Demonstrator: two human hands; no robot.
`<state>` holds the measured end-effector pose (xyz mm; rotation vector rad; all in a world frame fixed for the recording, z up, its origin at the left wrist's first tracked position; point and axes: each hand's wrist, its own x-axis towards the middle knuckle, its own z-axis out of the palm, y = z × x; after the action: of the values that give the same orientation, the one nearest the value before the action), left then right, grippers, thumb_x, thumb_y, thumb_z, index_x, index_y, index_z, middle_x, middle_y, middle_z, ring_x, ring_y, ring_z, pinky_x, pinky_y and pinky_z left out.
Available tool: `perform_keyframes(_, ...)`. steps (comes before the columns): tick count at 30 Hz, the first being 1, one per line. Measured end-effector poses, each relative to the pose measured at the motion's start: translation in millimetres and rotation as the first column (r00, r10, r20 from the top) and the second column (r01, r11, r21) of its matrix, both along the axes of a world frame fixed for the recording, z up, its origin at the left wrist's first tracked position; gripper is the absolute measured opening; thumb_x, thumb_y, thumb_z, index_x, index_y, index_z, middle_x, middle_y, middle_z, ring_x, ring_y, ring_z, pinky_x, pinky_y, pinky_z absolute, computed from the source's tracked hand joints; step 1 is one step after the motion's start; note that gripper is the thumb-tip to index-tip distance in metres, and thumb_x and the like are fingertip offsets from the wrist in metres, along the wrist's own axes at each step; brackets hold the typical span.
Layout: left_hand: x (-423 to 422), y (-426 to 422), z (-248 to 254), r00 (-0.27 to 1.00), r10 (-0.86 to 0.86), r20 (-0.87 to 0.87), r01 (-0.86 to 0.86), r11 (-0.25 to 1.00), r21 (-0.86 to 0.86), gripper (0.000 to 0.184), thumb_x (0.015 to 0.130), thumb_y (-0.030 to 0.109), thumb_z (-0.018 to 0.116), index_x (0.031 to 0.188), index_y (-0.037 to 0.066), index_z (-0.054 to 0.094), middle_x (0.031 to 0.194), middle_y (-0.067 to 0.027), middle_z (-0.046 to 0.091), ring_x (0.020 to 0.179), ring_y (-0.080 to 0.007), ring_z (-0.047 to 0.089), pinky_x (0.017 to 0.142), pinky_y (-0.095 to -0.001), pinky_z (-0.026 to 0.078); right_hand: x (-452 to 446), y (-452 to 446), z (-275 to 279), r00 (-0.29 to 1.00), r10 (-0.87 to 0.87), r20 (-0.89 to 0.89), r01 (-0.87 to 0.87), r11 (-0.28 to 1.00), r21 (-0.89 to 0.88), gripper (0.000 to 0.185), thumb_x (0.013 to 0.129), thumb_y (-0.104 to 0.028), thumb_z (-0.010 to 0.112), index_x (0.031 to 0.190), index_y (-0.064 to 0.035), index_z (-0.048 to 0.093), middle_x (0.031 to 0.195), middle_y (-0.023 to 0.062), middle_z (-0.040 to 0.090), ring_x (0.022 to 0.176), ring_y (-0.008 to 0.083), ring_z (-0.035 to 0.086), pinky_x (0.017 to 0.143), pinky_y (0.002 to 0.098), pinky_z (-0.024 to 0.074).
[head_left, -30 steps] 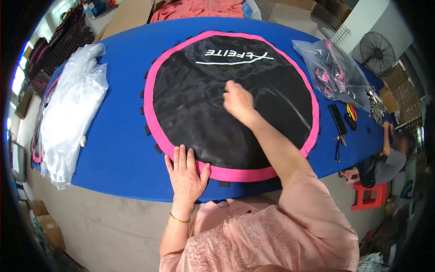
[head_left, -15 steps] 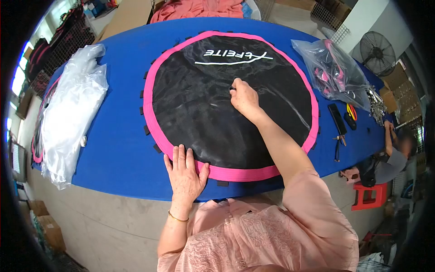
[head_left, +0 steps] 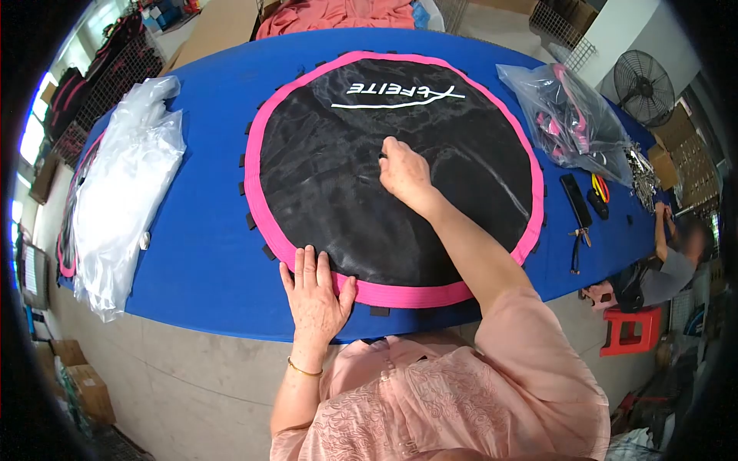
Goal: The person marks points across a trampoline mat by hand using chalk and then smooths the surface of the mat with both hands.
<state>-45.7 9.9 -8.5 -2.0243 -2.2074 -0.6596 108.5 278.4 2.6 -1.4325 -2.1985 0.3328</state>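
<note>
A round black mat (head_left: pixel 338 207) with a pink border and white lettering near its far edge lies flat on the blue table. Small black tabs stick out around its rim. My left hand (head_left: pixel 314 296) rests with fingers spread on the pink border at the near left. Over the middle of the mat is my right hand (head_left: pixel 405 173), its fingers closed round a small dark thing that I cannot make out.
Clear plastic (head_left: pixel 131 184) lies at the left of the blue table (head_left: pixel 204 253). At the right are a bag of pink parts (head_left: pixel 565 127), a black case (head_left: pixel 575 201), pliers (head_left: pixel 576 253) and metal pieces (head_left: pixel 641 175). Another person (head_left: pixel 669 269) is beside a red stool (head_left: pixel 630 332).
My right hand moved right across the mat, then back left to about where it was. My left hand has stayed at the near border.
</note>
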Motion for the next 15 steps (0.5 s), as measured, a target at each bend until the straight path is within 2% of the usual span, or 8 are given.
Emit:
perform_keyframes(7,-0.1,-0.3,-0.1,1.0,-0.003,0.01,0.003,1.0,-0.002,0.068,0.098,0.051,0.066,0.138,-0.005,0.064,0.152,-0.028,0.056,0.149,-0.0428,0.045,0.126,-0.0659,0.024,62.0,13.7,1.3,0.977,-0.192,0.094,0.19,0.981,0.026,0.021,0.096,-0.017,0.07,0.113,-0.008,0.06,0.11,0.0168,0.071,0.107,0.0406,0.07,0.089,0.052,0.0549)
perform_keyframes(10,-0.2,-0.5,0.0,1.0,-0.006,0.012,0.006,1.0,0.006,0.069,0.098,0.051,0.066,0.138,-0.005,0.063,0.152,-0.0282,0.056,0.149,-0.0428,0.045,0.126,-0.0662,0.023,86.6,18.6,2.6,0.964,-0.259,0.059,0.256,0.965,0.054,0.019,0.096,-0.014,0.068,0.111,-0.0065,0.059,0.108,0.0176,0.071,0.106,0.0417,0.069,0.088,0.052,0.0544)
perform_keyframes(12,-0.5,0.1,1.1,1.0,-0.002,0.004,0.002,1.0,-0.012,0.069,0.098,0.051,0.066,0.138,-0.005,0.063,0.152,-0.028,0.056,0.149,-0.0427,0.045,0.126,-0.0661,0.023,92.5,16.0,1.0,0.961,-0.271,0.061,0.268,0.962,0.047,0.019,0.096,-0.013,0.068,0.111,-0.0057,0.059,0.108,0.0178,0.071,0.106,0.0419,0.069,0.088,0.0524,0.054)
perform_keyframes(15,0.3,-0.3,-0.1,1.0,0.004,0.008,-0.004,1.0,-0.011,0.069,0.098,0.051,0.066,0.138,-0.005,0.063,0.152,-0.028,0.056,0.149,-0.0424,0.045,0.126,-0.0659,0.024,89.9,-4.0,-0.9,0.984,-0.178,0.012,0.177,0.982,0.064,0.018,0.095,-0.012,0.069,0.109,-0.0052,0.059,0.107,0.0188,0.07,0.103,0.0425,0.068,0.086,0.0526,0.0536)
